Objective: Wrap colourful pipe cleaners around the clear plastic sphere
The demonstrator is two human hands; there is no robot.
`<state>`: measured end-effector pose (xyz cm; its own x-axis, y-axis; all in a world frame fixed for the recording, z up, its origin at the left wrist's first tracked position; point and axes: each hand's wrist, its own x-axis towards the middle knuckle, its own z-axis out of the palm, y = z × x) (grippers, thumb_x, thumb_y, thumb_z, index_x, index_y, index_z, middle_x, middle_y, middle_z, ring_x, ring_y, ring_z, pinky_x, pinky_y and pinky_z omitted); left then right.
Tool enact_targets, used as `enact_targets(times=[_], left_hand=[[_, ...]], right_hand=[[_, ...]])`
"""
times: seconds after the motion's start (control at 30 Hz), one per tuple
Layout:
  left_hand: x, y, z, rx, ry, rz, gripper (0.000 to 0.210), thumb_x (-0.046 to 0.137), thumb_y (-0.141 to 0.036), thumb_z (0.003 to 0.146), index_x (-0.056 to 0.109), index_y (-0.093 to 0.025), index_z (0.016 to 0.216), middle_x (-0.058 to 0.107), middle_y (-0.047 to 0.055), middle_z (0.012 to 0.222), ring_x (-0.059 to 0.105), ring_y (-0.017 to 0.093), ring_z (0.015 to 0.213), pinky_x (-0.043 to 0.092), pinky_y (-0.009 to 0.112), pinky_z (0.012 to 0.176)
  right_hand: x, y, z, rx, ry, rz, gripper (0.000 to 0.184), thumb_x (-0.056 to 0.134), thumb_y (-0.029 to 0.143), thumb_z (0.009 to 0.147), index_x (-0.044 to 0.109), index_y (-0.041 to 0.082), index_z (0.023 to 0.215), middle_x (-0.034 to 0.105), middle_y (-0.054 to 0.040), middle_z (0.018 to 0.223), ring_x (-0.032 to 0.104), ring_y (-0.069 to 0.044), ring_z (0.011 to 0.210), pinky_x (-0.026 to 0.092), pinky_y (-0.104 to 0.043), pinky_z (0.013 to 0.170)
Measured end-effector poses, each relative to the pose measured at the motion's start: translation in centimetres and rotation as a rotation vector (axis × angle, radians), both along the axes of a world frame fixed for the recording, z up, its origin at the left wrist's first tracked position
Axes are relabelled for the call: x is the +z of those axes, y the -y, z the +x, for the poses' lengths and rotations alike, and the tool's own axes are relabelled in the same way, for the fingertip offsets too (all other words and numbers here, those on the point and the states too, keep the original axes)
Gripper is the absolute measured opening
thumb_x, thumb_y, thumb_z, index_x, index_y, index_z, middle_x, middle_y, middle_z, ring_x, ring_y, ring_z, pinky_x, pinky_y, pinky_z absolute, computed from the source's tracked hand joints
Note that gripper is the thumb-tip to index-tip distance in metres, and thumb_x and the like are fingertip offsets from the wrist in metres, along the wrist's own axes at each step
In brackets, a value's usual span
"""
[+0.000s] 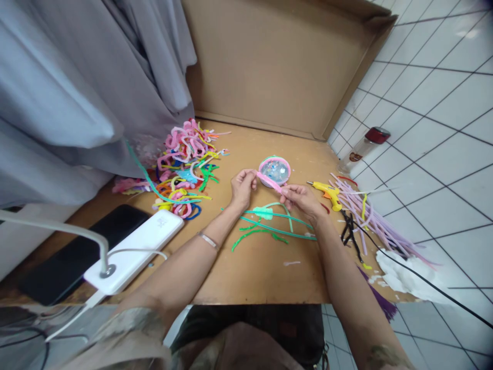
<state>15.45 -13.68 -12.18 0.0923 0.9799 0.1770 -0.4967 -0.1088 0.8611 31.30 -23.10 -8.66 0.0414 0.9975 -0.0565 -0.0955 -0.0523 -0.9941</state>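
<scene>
A short pink pipe cleaner piece (270, 181) stretches between my two hands, just in front of a small round container (275, 171) with a pink rim. My left hand (243, 189) pinches its left end, fingers closed. At the other end, my right hand (301, 200) grips it between thumb and fingers. Below the hands lie long teal pipe cleaners (275, 229), a light green fuzzy piece (264, 213) and darker green pipe cleaners (259, 235). Whether the pink piece is one strand or several twisted together I cannot make out.
To the right lie a yellow glue gun (327, 193) with a black cord and lilac pipe cleaners (370, 218). A colourful pile of pipe cleaners (188, 146) sits at left, near a white power bank (134, 252) and black phone (84, 252). A red-lidded bottle (364, 149) stands by the tiles.
</scene>
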Motion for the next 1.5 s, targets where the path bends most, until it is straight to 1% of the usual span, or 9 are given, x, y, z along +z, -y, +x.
enact_targets(times=[0.23,0.5,0.6,0.73,0.83,0.93,1.1,1.3,1.5], left_hand=[[0.0,-0.5,-0.1,0.073,0.073,-0.091,0.025,0.062,-0.03,0.081,0.049,-0.019,0.064,0.044,-0.008,0.049,0.038,0.006,0.042,0.032,0.019,0.046],[-0.7,-0.7,0.4,0.08,0.006,-0.116,0.016,0.057,-0.028,0.08,0.05,-0.019,0.069,0.044,-0.007,0.054,0.039,0.007,0.046,0.032,0.02,0.048],[-0.8,-0.5,0.2,0.194,-0.082,-0.004,0.006,0.057,-0.023,0.077,0.052,-0.02,0.078,0.051,-0.004,0.067,0.048,0.009,0.059,0.04,0.021,0.059],[-0.3,0.6,-0.6,0.391,-0.412,0.385,0.016,0.059,-0.023,0.079,0.059,-0.02,0.094,0.063,0.006,0.099,0.057,0.02,0.099,0.042,0.033,0.091],[0.1,1.7,-0.8,0.297,-0.665,0.709,0.018,0.056,-0.03,0.087,0.064,-0.019,0.099,0.068,0.009,0.103,0.057,0.024,0.103,0.036,0.04,0.097],[0.0,2.3,-0.6,0.172,-0.832,0.889,0.025,0.053,-0.036,0.093,0.069,-0.02,0.103,0.072,0.01,0.099,0.06,0.025,0.101,0.034,0.04,0.094],[-0.9,1.7,-0.2,0.07,-0.984,0.932,0.04,0.037,-0.038,0.102,0.073,-0.02,0.099,0.074,0.008,0.087,0.063,0.019,0.082,0.037,0.034,0.082],[-1.5,1.1,-0.3,0.119,-1.021,0.891,0.043,0.035,-0.039,0.104,0.073,-0.019,0.1,0.075,0.008,0.088,0.065,0.018,0.08,0.036,0.031,0.074],[-1.5,1.1,-0.3,0.103,-0.973,0.932,0.041,0.037,-0.038,0.103,0.073,-0.019,0.099,0.075,0.008,0.088,0.065,0.017,0.078,0.035,0.031,0.072]], right_hand=[[-0.3,-0.4,0.6,-0.187,-0.034,0.065,0.035,0.09,0.041,0.059,0.071,0.014,0.071,0.07,-0.0003,0.059,0.056,-0.007,0.041,0.046,-0.016,0.04],[-1.1,-1.0,0.9,-0.349,-0.132,0.169,0.029,0.088,0.034,0.061,0.069,0.015,0.071,0.068,0.001,0.057,0.057,-0.007,0.042,0.047,-0.016,0.041],[-1.2,-1.0,1.0,-0.347,-0.092,0.184,0.031,0.088,0.037,0.059,0.069,0.016,0.07,0.068,0.0015,0.056,0.056,-0.007,0.041,0.046,-0.017,0.041],[-1.2,-0.8,0.6,-0.331,0.032,0.189,0.033,0.088,0.042,0.06,0.069,0.016,0.069,0.067,0.0008,0.054,0.054,-0.006,0.04,0.044,-0.016,0.04],[-1.1,-0.6,0.0,-0.303,0.087,0.172,0.035,0.087,0.045,0.061,0.069,0.016,0.07,0.066,0.0018,0.053,0.054,-0.006,0.041,0.043,-0.016,0.041],[-0.9,-0.5,-0.4,-0.255,0.076,0.17,0.038,0.088,0.048,0.059,0.07,0.017,0.071,0.067,0.0025,0.054,0.055,-0.008,0.042,0.045,-0.018,0.043],[-1.2,-0.8,-0.4,-0.18,-0.014,0.205,0.043,0.083,0.057,0.065,0.072,0.019,0.082,0.07,0.0002,0.064,0.06,-0.01,0.049,0.05,-0.023,0.049],[-2.1,-1.4,0.6,-0.428,0.172,0.407,0.036,0.073,0.054,0.076,0.072,0.022,0.093,0.069,0.0011,0.07,0.057,-0.01,0.053,0.048,-0.024,0.052],[-2.1,-1.4,0.1,-0.418,0.304,0.378,0.031,0.076,0.049,0.073,0.072,0.02,0.082,0.061,0.0034,0.061,0.052,-0.01,0.052,0.044,-0.024,0.051]])
